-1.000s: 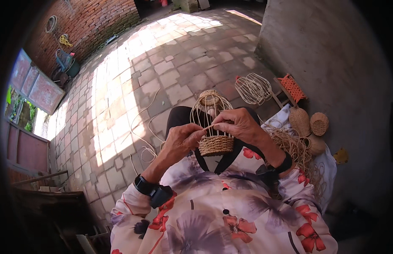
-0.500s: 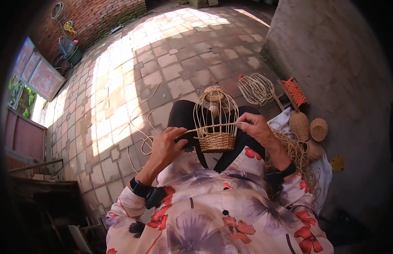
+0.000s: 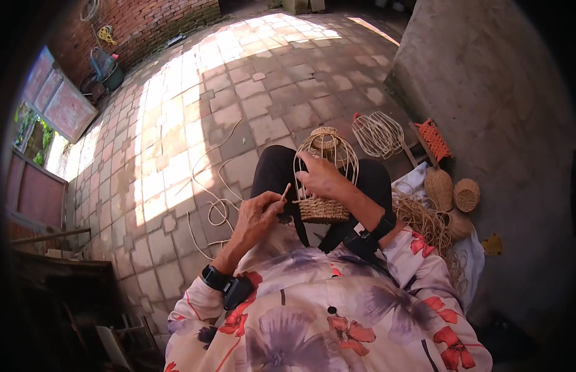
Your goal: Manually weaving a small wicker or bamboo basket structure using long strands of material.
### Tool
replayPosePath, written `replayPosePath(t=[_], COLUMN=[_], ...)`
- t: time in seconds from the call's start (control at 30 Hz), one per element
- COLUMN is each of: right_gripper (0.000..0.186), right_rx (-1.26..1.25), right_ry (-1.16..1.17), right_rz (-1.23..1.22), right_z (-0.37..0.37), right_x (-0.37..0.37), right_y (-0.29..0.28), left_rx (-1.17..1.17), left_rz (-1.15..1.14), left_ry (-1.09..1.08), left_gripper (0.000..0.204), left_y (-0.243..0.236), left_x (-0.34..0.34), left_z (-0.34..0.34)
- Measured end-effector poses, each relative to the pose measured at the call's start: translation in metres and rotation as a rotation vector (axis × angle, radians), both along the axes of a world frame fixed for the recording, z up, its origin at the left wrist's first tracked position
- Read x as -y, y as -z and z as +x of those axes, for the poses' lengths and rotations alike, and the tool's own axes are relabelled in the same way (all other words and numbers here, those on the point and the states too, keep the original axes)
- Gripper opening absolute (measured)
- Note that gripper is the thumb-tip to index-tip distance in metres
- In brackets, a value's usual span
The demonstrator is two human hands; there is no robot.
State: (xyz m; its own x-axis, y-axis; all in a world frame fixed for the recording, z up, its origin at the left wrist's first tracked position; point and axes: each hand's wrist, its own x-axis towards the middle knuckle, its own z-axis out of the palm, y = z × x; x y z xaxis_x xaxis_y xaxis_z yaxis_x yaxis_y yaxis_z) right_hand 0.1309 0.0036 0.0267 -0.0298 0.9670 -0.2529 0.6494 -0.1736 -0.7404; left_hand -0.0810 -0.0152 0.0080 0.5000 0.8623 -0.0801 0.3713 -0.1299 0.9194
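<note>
The wicker basket [image 3: 325,211], beneath the right hand [image 3: 325,178], whose grip is unclear, and right of the left hand [image 3: 260,212], which pinches a fibre strand [image 3: 286,190], looks light and springy-ribbed, best held by its dense woven band.

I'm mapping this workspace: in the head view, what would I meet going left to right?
Upper door panel, green bucket, left hand, partly woven basket, coil of pale cane, orange woven seat, small wicker basket.

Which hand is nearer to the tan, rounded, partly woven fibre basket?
Right. The right hand overlaps the middle of the basket in this view; the left hand is to the left of the basket, with a visible gap between.
</note>
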Motion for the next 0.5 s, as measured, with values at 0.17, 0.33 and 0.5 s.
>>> replayPosePath(t=[0.17, 0.33, 0.5], right_gripper=[0.044, 0.054, 0.055], right_rx=[-0.427, -0.664, -0.883], right_ry=[0.229, 0.212, 0.355], right_rz=[-0.013, 0.131, 0.188], right_z=[0.009, 0.039, 0.066], right_x=[0.009, 0.035, 0.055], right_y=[-0.007, -0.011, -0.003], left_rx=[0.059, 0.133, 0.155], left_rz=[0.021, -0.143, -0.229], left_ry=[0.005, -0.038, -0.054], left_gripper=[0.022, 0.022, 0.024], left_y=[-0.004, -0.022, -0.036], left_x=[0.002, 0.002, -0.009], left_z=[-0.004, -0.006, 0.001])
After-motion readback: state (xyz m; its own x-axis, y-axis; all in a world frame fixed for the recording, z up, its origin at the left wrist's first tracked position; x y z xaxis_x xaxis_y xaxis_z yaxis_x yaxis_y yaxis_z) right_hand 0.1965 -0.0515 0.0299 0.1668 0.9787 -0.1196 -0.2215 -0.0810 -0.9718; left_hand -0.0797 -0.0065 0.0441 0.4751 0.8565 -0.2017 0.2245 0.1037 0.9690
